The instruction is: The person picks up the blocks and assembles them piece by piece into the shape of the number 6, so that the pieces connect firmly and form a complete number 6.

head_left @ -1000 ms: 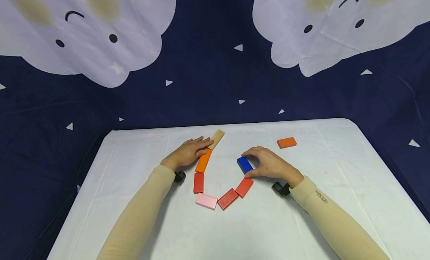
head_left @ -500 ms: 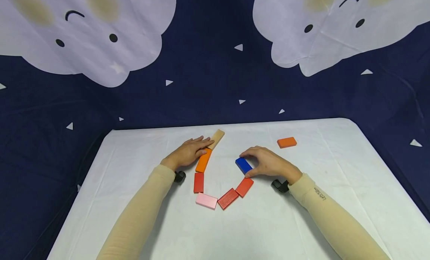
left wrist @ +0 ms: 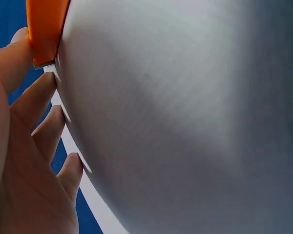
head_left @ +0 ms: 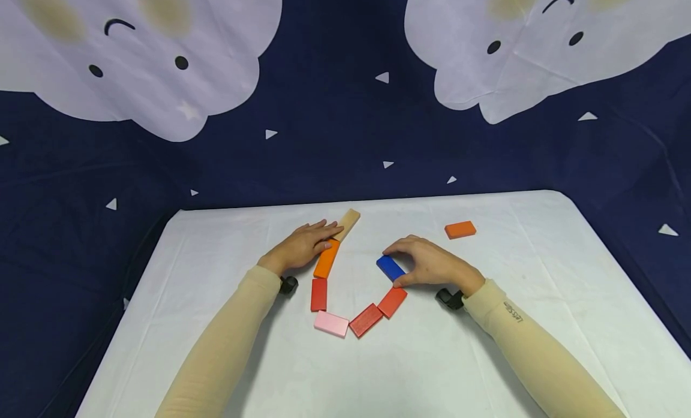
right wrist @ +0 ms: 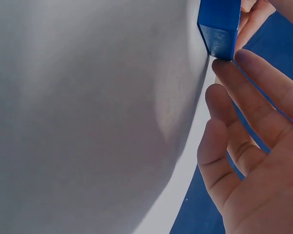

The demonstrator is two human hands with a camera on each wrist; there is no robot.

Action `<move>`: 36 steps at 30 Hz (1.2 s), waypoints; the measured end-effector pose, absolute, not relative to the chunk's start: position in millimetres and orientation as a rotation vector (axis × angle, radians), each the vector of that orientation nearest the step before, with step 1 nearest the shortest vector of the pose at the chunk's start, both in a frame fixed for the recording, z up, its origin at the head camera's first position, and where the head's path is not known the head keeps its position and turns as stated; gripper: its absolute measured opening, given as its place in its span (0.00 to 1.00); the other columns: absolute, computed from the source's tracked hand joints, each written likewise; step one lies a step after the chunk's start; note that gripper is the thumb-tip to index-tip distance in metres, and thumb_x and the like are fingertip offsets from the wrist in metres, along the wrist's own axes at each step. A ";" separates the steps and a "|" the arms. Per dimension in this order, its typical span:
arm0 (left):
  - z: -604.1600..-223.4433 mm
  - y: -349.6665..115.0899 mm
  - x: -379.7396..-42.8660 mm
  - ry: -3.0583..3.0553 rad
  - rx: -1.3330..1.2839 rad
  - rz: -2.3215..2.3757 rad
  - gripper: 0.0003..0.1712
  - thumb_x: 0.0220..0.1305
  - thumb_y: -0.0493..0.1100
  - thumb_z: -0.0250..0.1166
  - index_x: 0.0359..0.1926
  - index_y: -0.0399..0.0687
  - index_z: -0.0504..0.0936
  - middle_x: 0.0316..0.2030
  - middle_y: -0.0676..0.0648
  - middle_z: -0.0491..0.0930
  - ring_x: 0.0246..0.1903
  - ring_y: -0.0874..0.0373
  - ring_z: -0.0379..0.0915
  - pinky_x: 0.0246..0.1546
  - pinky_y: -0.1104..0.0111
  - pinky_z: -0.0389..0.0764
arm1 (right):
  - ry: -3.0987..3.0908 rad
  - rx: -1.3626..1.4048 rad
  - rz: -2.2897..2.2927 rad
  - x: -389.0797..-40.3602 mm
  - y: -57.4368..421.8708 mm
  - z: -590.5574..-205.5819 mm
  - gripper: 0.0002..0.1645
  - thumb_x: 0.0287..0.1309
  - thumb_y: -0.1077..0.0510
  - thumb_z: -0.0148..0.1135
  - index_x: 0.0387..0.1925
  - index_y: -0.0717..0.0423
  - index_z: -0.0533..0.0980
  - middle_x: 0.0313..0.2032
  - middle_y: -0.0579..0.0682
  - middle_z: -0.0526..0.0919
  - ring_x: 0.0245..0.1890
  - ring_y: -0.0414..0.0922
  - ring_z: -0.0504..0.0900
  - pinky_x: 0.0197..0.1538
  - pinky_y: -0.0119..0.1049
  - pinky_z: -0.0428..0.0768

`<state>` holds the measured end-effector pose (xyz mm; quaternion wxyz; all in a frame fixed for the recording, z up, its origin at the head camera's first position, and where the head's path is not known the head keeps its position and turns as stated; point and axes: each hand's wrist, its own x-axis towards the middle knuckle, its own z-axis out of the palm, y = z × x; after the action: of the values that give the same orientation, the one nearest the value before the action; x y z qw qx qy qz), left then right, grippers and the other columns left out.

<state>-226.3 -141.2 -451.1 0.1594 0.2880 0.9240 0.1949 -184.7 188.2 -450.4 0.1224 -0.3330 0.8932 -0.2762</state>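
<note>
In the head view, my right hand (head_left: 434, 263) holds a blue block (head_left: 390, 268) by its ends, thumb at the near end and fingers at the far end. That block lies against or very near a red block (head_left: 392, 302). My left hand (head_left: 305, 245) rests with fairly straight fingers on a natural wood block (head_left: 349, 222), its thumb on an orange block (head_left: 326, 261). The left wrist view shows the orange block (left wrist: 46, 29) by the thumb. In the right wrist view, the blue block (right wrist: 219, 29) is beside the fingertips.
A red block (head_left: 319, 294), a pink block (head_left: 332, 324) and another red block (head_left: 366, 320) continue the curved row, open at the far side. A separate orange block (head_left: 460, 229) lies at the back right of the white-covered table (head_left: 410, 370). A dark blue cloth (head_left: 335, 166) hangs behind.
My right hand has shifted slightly left, and the far end of the blue block has swung left with it. The left hand and the other blocks have stayed put.
</note>
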 end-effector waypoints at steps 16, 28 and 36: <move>-452.3 -142.4 -227.4 2.638 0.815 0.547 0.30 0.80 0.50 0.49 0.78 0.59 0.59 0.77 0.51 0.56 0.78 0.50 0.44 0.77 0.51 0.42 | 2.607 -0.962 -0.806 -183.4 188.7 -450.8 0.40 0.47 0.45 0.80 0.61 0.52 0.78 0.59 0.45 0.80 0.59 0.47 0.74 0.64 0.49 0.73; -452.0 -143.1 -226.3 2.638 0.825 0.550 0.30 0.80 0.51 0.49 0.78 0.58 0.59 0.77 0.51 0.56 0.77 0.50 0.44 0.76 0.50 0.43 | 2.723 -0.851 -0.992 -177.1 206.5 -441.9 0.37 0.50 0.47 0.79 0.60 0.54 0.79 0.55 0.48 0.82 0.53 0.49 0.77 0.57 0.50 0.76; -452.3 -143.0 -226.9 2.635 0.849 0.556 0.30 0.80 0.50 0.49 0.78 0.58 0.59 0.76 0.51 0.57 0.77 0.49 0.44 0.76 0.49 0.43 | 2.782 -0.756 -1.117 -176.5 231.3 -436.7 0.34 0.52 0.51 0.79 0.60 0.55 0.78 0.55 0.52 0.82 0.52 0.53 0.78 0.52 0.49 0.76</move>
<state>-226.9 -143.0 -452.3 0.1581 0.2969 0.9214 0.1946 -176.5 231.3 -436.7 0.0249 -0.2445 0.8996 -0.3610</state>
